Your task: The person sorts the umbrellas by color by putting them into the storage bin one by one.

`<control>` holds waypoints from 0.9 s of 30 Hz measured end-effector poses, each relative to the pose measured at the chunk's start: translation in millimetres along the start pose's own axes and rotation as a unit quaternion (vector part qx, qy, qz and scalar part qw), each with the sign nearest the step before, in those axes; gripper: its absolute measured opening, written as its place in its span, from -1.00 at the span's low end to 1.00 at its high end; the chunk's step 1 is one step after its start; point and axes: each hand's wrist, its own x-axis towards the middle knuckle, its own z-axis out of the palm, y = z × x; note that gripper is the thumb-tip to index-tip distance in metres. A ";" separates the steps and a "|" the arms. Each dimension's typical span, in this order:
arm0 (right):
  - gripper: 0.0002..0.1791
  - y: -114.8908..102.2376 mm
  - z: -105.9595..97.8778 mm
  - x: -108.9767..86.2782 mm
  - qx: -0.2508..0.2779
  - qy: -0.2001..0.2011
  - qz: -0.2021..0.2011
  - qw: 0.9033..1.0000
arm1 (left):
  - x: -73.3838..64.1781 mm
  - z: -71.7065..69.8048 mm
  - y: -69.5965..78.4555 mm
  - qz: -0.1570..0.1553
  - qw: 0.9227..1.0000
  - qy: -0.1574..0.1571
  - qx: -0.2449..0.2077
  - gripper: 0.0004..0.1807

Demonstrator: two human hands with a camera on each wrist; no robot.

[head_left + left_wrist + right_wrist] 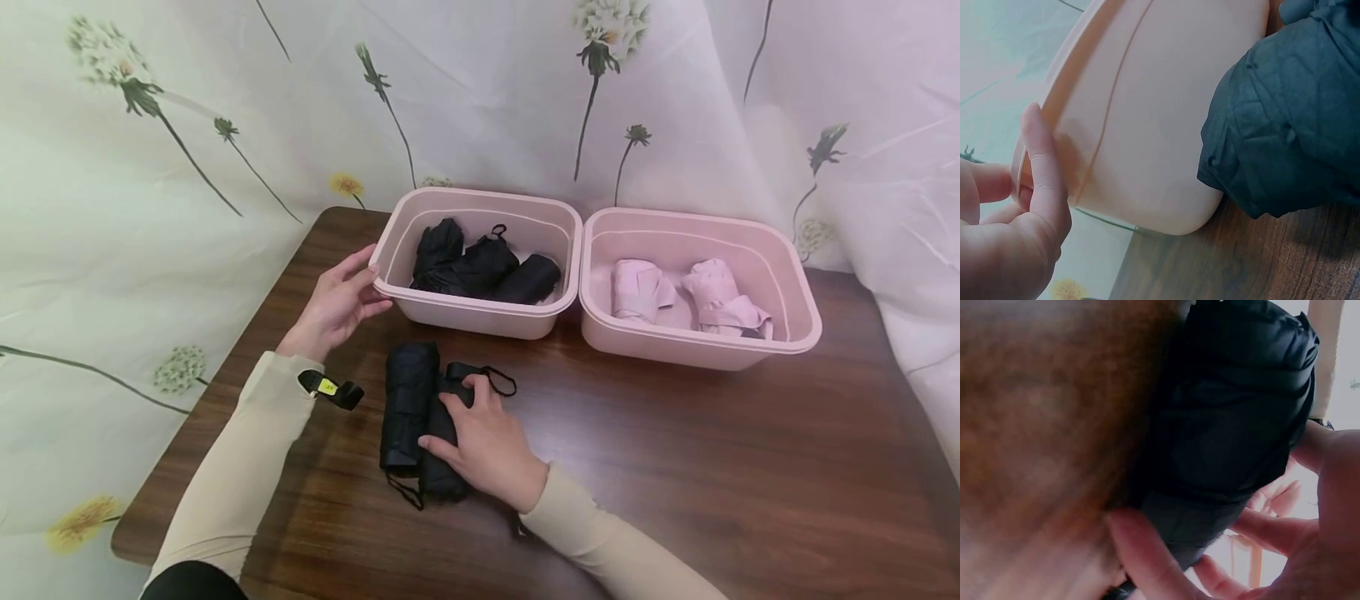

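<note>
My left hand (337, 302) pinches the left rim of a pink plastic bin (487, 318). In the left wrist view the thumb is on one side of that rim and the fingers on the other. Several black folded umbrellas (474, 265) lie inside this bin. On the table in front of it, two more black folded umbrellas lie side by side, a left one (409, 400) and a right one (444, 477). My right hand (491, 442) holds the right umbrella, fingers bent over its top and thumb at its left side. A cord loop sticks out at its far end.
A second pink bin (675, 346) stands against the first one's right side, with two folded pink umbrellas, one (637, 290) left and one (723, 300) right. A floral cloth (480, 100) hangs behind the brown wooden table (675, 467).
</note>
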 end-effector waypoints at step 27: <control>-0.29 17.8 -18.5 -16.0 -0.072 -0.075 0.017 0.994 | 0.7 1.4 0.3 -0.002 1.000 0.003 -0.009 -0.41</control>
